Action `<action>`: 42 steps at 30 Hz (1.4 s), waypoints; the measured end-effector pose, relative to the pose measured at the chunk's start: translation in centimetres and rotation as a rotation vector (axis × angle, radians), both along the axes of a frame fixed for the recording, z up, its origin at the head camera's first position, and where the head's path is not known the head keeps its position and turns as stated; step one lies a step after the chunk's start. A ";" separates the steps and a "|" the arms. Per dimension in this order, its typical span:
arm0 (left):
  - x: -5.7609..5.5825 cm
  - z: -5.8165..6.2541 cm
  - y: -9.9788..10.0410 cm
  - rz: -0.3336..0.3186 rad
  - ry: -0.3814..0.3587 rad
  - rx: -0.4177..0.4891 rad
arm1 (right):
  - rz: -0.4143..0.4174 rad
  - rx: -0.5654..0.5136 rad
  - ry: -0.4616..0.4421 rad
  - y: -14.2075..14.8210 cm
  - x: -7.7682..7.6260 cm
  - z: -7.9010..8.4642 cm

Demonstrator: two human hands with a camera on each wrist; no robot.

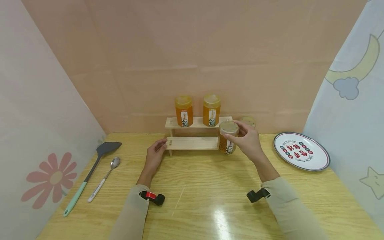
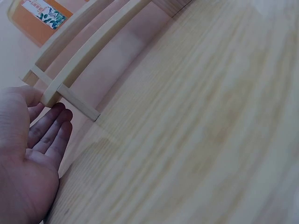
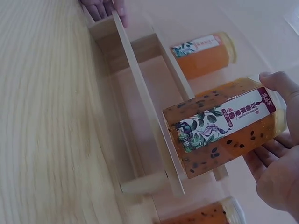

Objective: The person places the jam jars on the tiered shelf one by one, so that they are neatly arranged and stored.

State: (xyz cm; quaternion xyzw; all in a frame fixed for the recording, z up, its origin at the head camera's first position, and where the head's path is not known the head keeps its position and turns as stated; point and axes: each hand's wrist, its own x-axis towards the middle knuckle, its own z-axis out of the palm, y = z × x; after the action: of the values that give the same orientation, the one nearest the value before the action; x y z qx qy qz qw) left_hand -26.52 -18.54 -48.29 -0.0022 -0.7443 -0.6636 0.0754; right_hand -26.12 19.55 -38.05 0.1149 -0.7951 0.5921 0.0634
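A light wooden two-tier shelf [image 1: 192, 143] stands against the back wall. My left hand [image 1: 155, 153] pinches the left end of its lower plank, thumb above and fingers beneath, as the left wrist view shows. With my right hand [image 1: 247, 138] I hold a jar of passion fruit preserve [image 3: 224, 126] by its lid, thumb on one side and fingers on the other. The jar's base is right at the right end of the lower plank. On the upper tier stand two orange jars, a left one [image 1: 184, 113] and a right one [image 1: 211, 111].
Another jar with dark seeds [image 3: 205, 214] stands right of the shelf, partly hidden behind my right hand in the head view. A white plate [image 1: 318, 160] lies at the right. At the left lie a spatula [image 1: 91, 169] and a spoon [image 1: 103, 180].
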 end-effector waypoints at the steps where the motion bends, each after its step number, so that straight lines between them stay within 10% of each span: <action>1: 0.0 0.0 0.0 0.004 0.006 -0.001 | 0.010 -0.009 -0.003 -0.5 -0.1 -0.1; 26: -0.3 0.0 0.0 0.002 -0.013 0.013 | 0.042 -0.041 -0.020 -8.6 -1.8 -0.7; 42: 1.7 2.9 0.6 -0.030 -0.038 -0.005 | 0.092 -0.054 -0.019 -10.9 -2.2 -0.8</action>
State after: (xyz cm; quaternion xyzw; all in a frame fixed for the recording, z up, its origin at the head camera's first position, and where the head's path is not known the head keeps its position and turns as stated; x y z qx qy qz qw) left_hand -24.83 -17.96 -45.38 -0.0008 -0.7471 -0.6627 0.0515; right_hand -28.35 8.67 -38.82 0.1437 -0.7734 0.6166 0.0316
